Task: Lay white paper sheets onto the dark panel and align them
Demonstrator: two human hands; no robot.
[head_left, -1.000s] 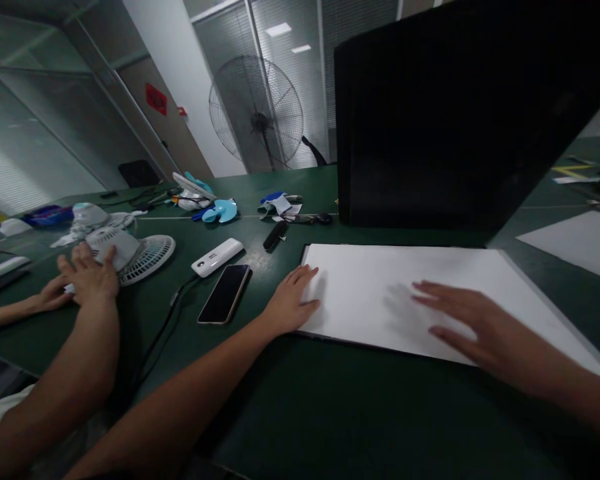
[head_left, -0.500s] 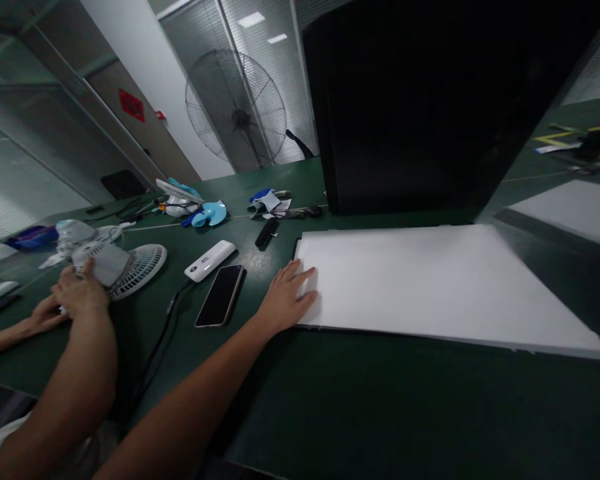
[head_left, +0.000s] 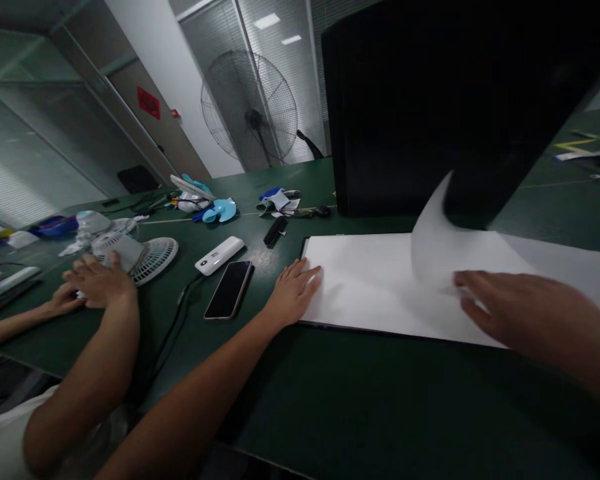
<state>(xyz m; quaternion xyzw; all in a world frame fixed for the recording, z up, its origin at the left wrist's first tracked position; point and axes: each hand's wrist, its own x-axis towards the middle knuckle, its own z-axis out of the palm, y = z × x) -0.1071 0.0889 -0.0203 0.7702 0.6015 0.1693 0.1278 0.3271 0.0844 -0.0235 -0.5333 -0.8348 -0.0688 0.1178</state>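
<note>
Right hand point(head_left: 510, 310), out of view half a second ago, now reaching back in over the near edge of the white sheet stack point(head_left: 380, 293), fingers loosely curled and seemingly pinching the lower edge of a top sheet point(head_left: 440, 247), though blur leaves the grip uncertain. Sheet now curling up off the stack, where earlier all lay flat. Left hand point(head_left: 293, 293) still pressing flat, fingers spread, on the stack's left edge. Stack lying toward the right of the green table point(head_left: 360, 407), before a tall black panel point(head_left: 455, 100). Beside the left hand, a dark phone point(head_left: 229, 299) and white power bank point(head_left: 219, 255). Toward the table's left edge, a co-worker's hands point(head_left: 97, 283) handling a small white fan point(head_left: 140, 253).
</note>
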